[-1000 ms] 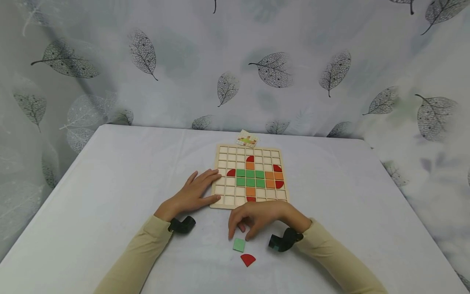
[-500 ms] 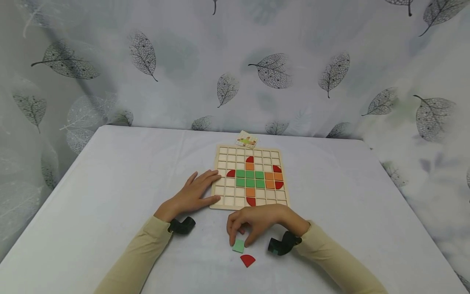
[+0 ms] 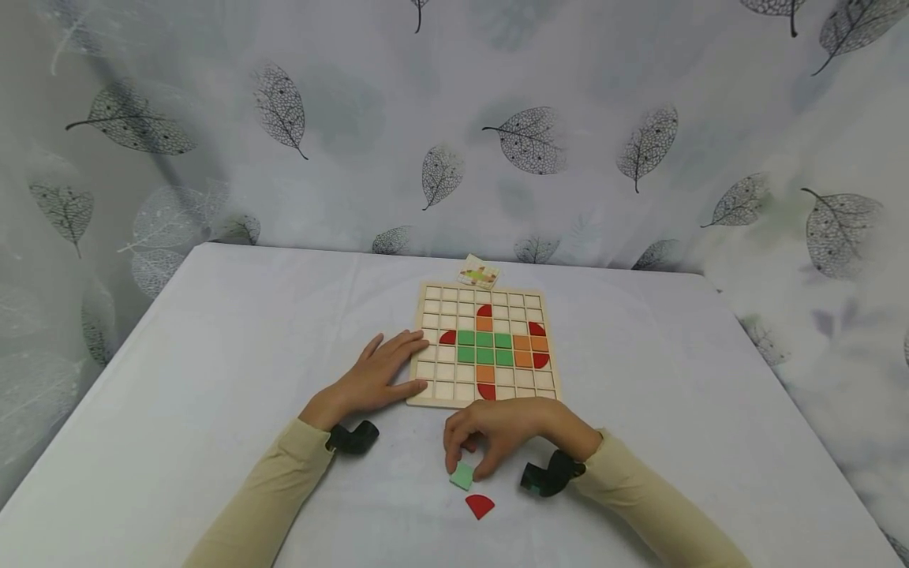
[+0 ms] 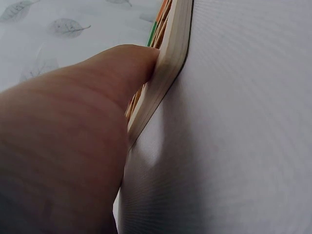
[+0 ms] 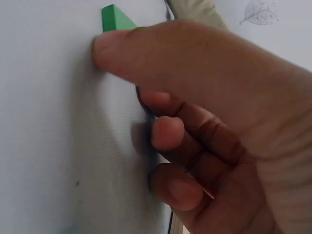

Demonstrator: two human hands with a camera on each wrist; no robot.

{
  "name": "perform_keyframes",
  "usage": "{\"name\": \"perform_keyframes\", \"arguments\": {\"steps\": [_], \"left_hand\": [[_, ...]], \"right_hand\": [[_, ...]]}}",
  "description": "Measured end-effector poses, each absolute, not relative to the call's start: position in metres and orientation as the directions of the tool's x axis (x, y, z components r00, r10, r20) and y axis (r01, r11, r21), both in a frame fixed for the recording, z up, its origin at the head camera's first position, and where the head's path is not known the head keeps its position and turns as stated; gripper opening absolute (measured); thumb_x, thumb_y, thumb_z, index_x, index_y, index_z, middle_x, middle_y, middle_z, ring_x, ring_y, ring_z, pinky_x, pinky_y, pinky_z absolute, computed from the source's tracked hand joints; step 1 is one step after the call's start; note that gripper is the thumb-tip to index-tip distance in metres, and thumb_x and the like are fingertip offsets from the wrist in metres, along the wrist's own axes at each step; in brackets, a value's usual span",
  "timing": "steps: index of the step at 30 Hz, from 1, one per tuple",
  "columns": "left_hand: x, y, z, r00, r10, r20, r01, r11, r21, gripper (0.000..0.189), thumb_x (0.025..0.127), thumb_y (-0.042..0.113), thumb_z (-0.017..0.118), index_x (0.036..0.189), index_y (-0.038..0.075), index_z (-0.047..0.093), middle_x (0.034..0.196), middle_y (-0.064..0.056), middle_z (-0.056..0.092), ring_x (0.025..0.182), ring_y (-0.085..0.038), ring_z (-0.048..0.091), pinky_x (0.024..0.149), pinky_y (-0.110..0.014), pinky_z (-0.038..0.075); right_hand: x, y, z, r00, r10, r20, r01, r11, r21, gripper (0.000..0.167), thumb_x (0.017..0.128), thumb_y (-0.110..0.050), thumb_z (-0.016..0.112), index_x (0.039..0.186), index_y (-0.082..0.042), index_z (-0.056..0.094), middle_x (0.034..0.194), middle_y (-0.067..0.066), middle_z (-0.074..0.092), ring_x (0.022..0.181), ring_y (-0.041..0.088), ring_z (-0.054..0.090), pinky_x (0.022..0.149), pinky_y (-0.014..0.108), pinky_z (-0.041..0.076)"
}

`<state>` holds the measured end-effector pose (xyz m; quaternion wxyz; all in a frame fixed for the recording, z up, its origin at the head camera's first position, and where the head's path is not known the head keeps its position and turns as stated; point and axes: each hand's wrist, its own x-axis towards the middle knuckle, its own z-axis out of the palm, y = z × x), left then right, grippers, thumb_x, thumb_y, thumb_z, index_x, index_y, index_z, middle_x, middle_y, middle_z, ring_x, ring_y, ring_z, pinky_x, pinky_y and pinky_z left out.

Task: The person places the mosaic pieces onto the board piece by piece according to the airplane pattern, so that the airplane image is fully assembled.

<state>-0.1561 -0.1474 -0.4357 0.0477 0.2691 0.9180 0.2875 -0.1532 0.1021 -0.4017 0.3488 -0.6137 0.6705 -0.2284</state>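
My left hand (image 3: 372, 377) rests on the left edge of a wooden grid board (image 3: 433, 401), fingers straight. In the left wrist view its thumb lies against the board's side edge (image 4: 171, 56). Just in front of the board, my right hand (image 3: 500, 430) pinches a green square tile (image 3: 462, 476) between thumb and fingers. The tile sits at an angle, close over the cloth. In the right wrist view the thumb covers most of the green tile (image 5: 114, 18), and the other fingers curl beneath. A red quarter-circle tile (image 3: 480, 506) lies nearer me.
Green, orange (image 3: 521, 359) and red (image 3: 486, 391) tiles fill several of the board's cells. A small patterned card (image 3: 479, 272) lies behind the board's far edge. White cloth (image 3: 639, 355) covers the table, and a leaf-print curtain (image 3: 341, 118) hangs behind.
My right hand has come down toward me from above the green tile and taken hold of it; the tile has turned slightly. My left hand keeps its place on the board.
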Motion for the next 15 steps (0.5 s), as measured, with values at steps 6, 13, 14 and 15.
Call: {"name": "perform_keyframes", "arguments": {"steps": [6, 13, 14, 15], "left_hand": [[-0.1562, -0.1478, -0.4363, -0.849, 0.524, 0.072, 0.471, 0.688, 0.552, 0.067, 0.093, 0.037, 0.064, 0.148, 0.008, 0.040, 0.156, -0.011, 0.033, 0.148, -0.031, 0.021, 0.118, -0.056, 0.007], [-0.1567, -0.1486, -0.4378, -0.846, 0.527, 0.082, 0.479, 0.683, 0.552, 0.067, 0.093, 0.037, 0.064, 0.148, 0.008, 0.040, 0.156, -0.011, 0.033, 0.147, -0.031, 0.021, 0.117, -0.056, 0.007], [-0.1567, -0.1488, -0.4381, -0.846, 0.527, 0.084, 0.479, 0.682, 0.552, 0.067, 0.093, 0.037, 0.064, 0.148, 0.008, 0.040, 0.156, -0.011, 0.033, 0.147, -0.031, 0.021, 0.117, -0.056, 0.007], [-0.1565, -0.1489, -0.4383, -0.845, 0.527, 0.084, 0.480, 0.681, 0.553, 0.067, 0.093, 0.037, 0.064, 0.148, 0.008, 0.040, 0.156, -0.011, 0.033, 0.148, -0.031, 0.021, 0.118, -0.056, 0.007]], "right_hand": [[-0.1534, 0.1019, -0.4031, -0.023, -0.988, -0.154, -0.676, 0.129, -0.726, 0.023, 0.082, -0.010, 0.078, 0.104, -0.010, 0.072, 0.096, -0.003, 0.061, 0.075, 0.000, 0.050, 0.066, 0.011, 0.045], [-0.1548, 0.1046, -0.4056, -0.078, -0.988, -0.135, -0.650, 0.153, -0.744, 0.023, 0.083, -0.011, 0.077, 0.105, -0.011, 0.071, 0.100, -0.003, 0.061, 0.074, -0.001, 0.050, 0.065, 0.012, 0.047], [-0.1553, 0.1052, -0.4057, -0.086, -0.987, -0.136, -0.646, 0.159, -0.746, 0.022, 0.083, -0.010, 0.077, 0.105, -0.012, 0.071, 0.100, -0.003, 0.061, 0.074, -0.001, 0.051, 0.065, 0.013, 0.047], [-0.1560, 0.1057, -0.4057, -0.093, -0.986, -0.139, -0.643, 0.166, -0.748, 0.022, 0.083, -0.010, 0.077, 0.105, -0.012, 0.071, 0.100, -0.004, 0.061, 0.074, -0.001, 0.051, 0.064, 0.013, 0.048]]}}
